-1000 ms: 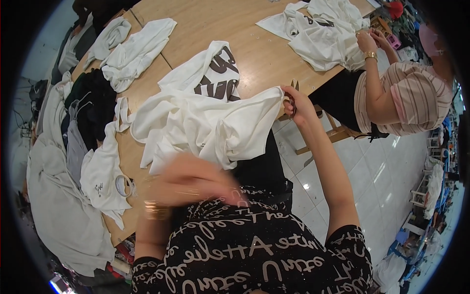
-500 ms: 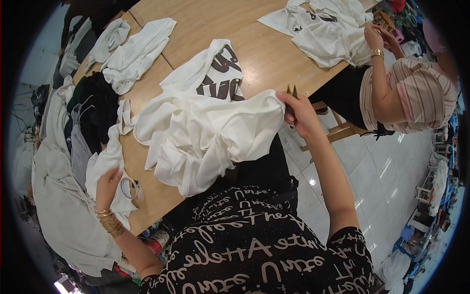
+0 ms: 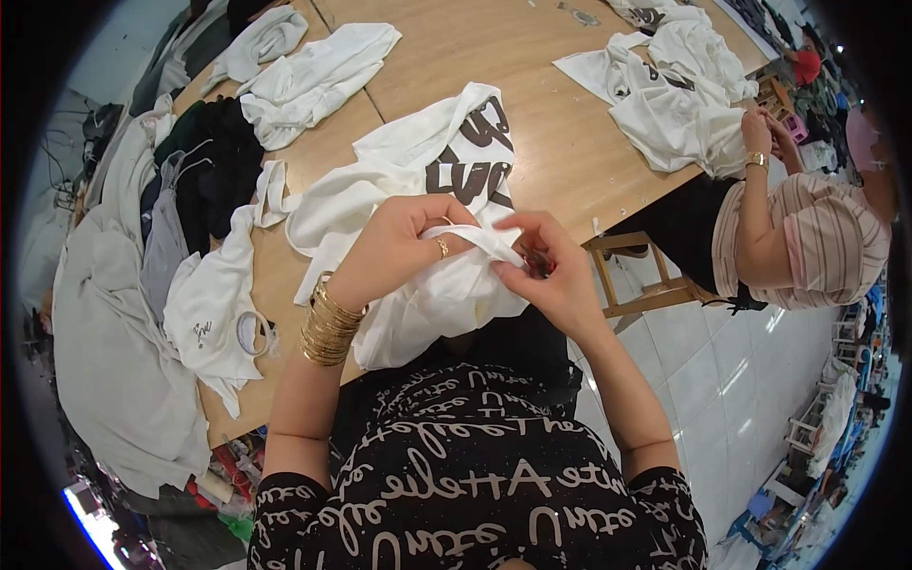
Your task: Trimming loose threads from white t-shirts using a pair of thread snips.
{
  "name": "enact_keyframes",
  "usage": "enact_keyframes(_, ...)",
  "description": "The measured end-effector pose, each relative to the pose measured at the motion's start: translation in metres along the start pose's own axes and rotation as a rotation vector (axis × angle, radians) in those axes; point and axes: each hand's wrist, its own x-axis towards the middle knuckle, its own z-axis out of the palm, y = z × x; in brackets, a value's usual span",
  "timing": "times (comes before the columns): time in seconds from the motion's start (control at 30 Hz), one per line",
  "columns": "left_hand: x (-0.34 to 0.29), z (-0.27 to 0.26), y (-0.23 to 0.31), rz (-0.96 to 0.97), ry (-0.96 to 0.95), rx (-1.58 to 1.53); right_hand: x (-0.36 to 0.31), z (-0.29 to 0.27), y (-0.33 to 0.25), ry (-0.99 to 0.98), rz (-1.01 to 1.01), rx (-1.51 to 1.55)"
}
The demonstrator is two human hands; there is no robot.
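Observation:
A white garment [image 3: 394, 328] with large dark print lies bunched over the table's near edge, partly hanging toward my lap. My left hand [image 3: 404, 242], with gold bangles and a ring, is closed on a raised, folded edge of it. Facing it, my right hand [image 3: 560, 275] pinches the same edge between thumb and fingers. Tucked in that right palm is a small dark metal tool, mostly hidden; its pointed twin blades in the earlier frame show it as thread snips [image 3: 539, 264]. Only a short gap of cloth separates the hands.
A wooden table [image 3: 427, 57] bears more white garments [image 3: 318, 81] at far left. A tape roll [image 3: 252, 334] rests on white cloth at left, beside piled grey and dark clothes [image 3: 214, 152]. At right, a co-worker [image 3: 807, 237] handles white garments [image 3: 679, 95] near a wooden stool [image 3: 646, 285].
My left hand has come from the table's left side to the garment and taken hold of its edge. My right hand has drawn inward and lower, bringing the edge along. The view has shifted.

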Motion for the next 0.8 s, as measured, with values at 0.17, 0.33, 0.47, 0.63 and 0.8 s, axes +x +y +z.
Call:
enact_keyframes(0.17,-0.018,0.007,0.006,-0.042,0.096,-0.221,-0.010,0.000,-0.012,0.126,-0.062,-0.194)
enact_keyframes(0.33,-0.030,0.007,0.016,-0.129,0.130,-0.196,-0.012,0.021,-0.012,0.108,-0.347,-0.333)
enact_keyframes(0.47,-0.040,0.007,0.012,-0.091,0.134,-0.303,-0.010,0.027,-0.011,0.206,-0.461,-0.421)
enact_keyframes(0.63,-0.049,0.004,0.019,-0.161,0.096,-0.344,-0.011,0.017,-0.024,0.081,0.000,0.165)
enact_keyframes(0.8,-0.050,0.006,0.022,-0.082,0.116,-0.307,-0.011,0.014,-0.030,0.047,0.099,0.264)
